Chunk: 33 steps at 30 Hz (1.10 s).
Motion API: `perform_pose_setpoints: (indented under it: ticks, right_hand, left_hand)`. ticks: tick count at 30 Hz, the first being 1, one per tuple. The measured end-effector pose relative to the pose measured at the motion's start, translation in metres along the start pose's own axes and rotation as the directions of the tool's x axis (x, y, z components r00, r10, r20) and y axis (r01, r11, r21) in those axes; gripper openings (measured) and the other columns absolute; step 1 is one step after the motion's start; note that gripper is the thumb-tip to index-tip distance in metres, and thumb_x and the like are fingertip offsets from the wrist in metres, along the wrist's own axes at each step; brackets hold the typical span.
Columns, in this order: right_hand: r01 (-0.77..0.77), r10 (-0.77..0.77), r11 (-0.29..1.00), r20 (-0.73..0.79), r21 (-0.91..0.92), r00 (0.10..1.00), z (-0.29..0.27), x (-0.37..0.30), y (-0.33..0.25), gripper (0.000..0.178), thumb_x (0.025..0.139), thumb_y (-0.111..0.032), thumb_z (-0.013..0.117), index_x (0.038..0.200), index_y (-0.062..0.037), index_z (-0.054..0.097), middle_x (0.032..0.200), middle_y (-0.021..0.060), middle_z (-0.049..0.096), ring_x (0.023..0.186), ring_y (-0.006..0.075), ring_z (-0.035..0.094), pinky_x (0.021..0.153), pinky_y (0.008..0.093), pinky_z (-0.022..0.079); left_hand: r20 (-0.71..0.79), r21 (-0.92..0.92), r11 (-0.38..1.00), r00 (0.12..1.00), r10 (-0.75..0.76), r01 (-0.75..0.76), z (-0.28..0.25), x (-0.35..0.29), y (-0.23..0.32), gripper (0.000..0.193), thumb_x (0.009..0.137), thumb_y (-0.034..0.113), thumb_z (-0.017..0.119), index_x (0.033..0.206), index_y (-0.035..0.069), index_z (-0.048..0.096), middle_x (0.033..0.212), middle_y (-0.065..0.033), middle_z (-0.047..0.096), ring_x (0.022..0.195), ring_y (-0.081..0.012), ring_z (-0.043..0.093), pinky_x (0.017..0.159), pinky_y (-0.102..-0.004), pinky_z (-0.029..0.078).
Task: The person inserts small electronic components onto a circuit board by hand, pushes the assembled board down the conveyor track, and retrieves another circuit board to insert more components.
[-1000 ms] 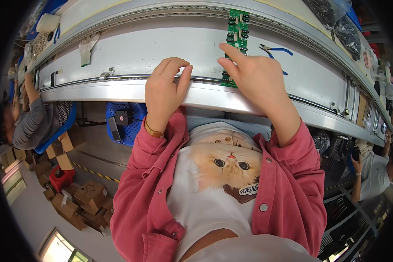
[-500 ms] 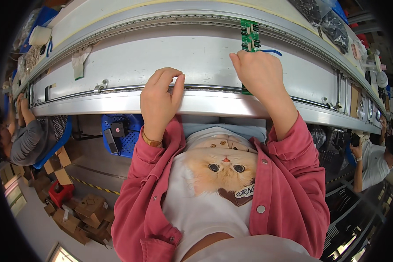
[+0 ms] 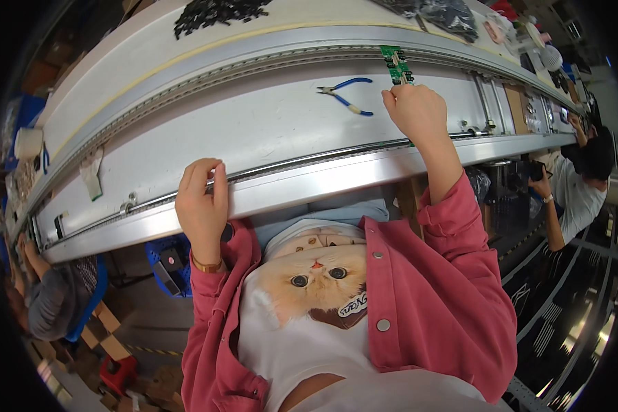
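Observation:
My right hand [image 3: 419,115] is closed at the near part of a green circuit board [image 3: 397,66]. The board spans the two rails of the metal conveyor, with small black parts on it; the hand hides its middle. My left hand [image 3: 202,202] is over the near rail [image 3: 288,180], its fingers loosely bent, the thumb apart and nothing visible in it. Blue-handled cutting pliers [image 3: 350,96] lie spread on the white conveyor bed, left of the board.
A whitish glove-like cloth [image 3: 91,173] lies on the bed at the left. Beyond the far rail are a pile of black parts [image 3: 216,15] and dark plastic bags [image 3: 450,17]. Co-workers sit at both sides: a grey sleeve [image 3: 51,302] left, a white shirt [image 3: 577,199] right.
My right hand and the circuit board have shifted right along the rails, past the pliers, which now show fully. My left hand has moved left. The view has turned.

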State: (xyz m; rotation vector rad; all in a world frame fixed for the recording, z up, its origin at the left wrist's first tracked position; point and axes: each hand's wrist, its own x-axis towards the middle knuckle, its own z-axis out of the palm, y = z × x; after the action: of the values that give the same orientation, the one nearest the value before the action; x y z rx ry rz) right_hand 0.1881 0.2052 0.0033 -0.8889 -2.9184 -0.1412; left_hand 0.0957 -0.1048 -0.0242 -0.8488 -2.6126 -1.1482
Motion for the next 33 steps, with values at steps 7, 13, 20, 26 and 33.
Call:
perform_pose_setpoints:
  ticks: [7,13,20,26,33]
  right_hand:
    - [-0.258,0.262,0.964,0.060,-0.068,0.963,0.019,0.016,0.091,0.028,0.080,-0.032,0.057,0.079,-0.0087,0.072,0.070,0.0113,0.067,0.065,0.0342,0.062,0.059,0.0390,0.049]
    - [-0.443,0.455,0.887,0.076,-0.130,0.887,0.043,0.029,0.177,0.025,0.077,-0.032,0.059,0.084,-0.0124,0.073,0.079,0.0096,0.069,0.072,0.0319,0.064,0.064,0.0389,0.051]
    - [-0.561,0.574,0.816,0.083,-0.140,0.815,0.064,0.040,0.282,0.023,0.075,-0.028,0.059,0.088,-0.0146,0.073,0.087,0.0079,0.070,0.079,0.0313,0.065,0.069,0.0393,0.052]
    - [-0.637,0.651,0.756,0.066,-0.152,0.756,0.064,0.052,0.333,0.029,0.074,-0.025,0.059,0.095,-0.0073,0.070,0.093,0.0121,0.069,0.082,0.0338,0.065,0.071,0.0407,0.052]
    - [-0.697,0.716,0.694,0.067,-0.180,0.695,0.061,0.044,0.349,0.030,0.076,-0.024,0.058,0.097,-0.0067,0.069,0.093,0.0116,0.069,0.082,0.0339,0.065,0.072,0.0408,0.052]
  left_hand:
    - [0.038,0.033,0.999,0.999,-0.023,0.021,0.000,0.000,0.004,0.006,0.085,0.006,0.059,0.088,0.002,0.063,0.090,-0.0060,0.064,0.073,-0.0192,0.057,0.066,-0.0262,0.045]
    - [0.073,0.043,0.998,0.997,-0.040,0.037,0.000,-0.001,0.003,0.009,0.087,0.008,0.057,0.090,0.002,0.062,0.091,-0.0072,0.064,0.074,-0.0199,0.056,0.066,-0.0268,0.046]
    - [0.110,0.058,0.998,0.993,-0.035,0.029,0.003,0.000,0.002,0.011,0.089,0.009,0.056,0.092,0.000,0.062,0.091,-0.0082,0.063,0.075,-0.0199,0.056,0.066,-0.0271,0.046]
    - [0.122,0.108,0.994,0.991,-0.046,0.033,0.000,-0.002,-0.005,0.013,0.090,0.011,0.055,0.092,0.001,0.062,0.088,-0.0077,0.063,0.072,-0.0189,0.055,0.064,-0.0272,0.046]
    - [0.126,0.134,0.990,0.991,-0.049,0.032,0.003,0.002,-0.007,0.015,0.091,0.014,0.055,0.093,0.001,0.063,0.084,-0.0072,0.064,0.069,-0.0181,0.054,0.063,-0.0269,0.045]
